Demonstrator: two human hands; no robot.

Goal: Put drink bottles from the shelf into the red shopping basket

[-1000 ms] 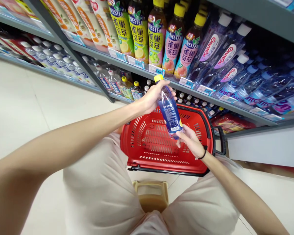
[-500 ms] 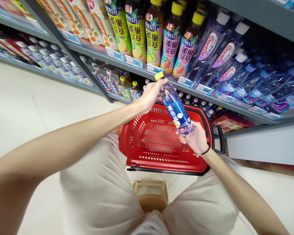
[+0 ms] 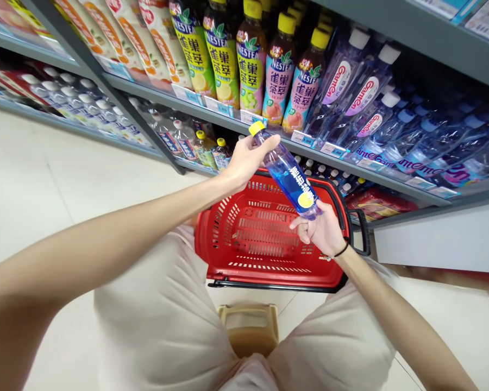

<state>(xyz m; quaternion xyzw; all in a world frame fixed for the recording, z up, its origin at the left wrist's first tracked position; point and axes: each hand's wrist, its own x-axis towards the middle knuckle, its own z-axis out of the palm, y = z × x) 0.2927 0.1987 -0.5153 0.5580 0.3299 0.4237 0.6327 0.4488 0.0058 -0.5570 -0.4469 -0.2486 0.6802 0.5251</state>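
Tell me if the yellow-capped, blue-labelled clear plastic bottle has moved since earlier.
Yes. The bottle has tilted further, its base shifting toward the red plastic basket's right rim, and its label has turned round.

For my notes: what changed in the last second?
The bottle was turned about its length: the barcode side faced up before, the front label now, and it leans more. Unchanged: left grip at the neck, right grip at the base, basket below.
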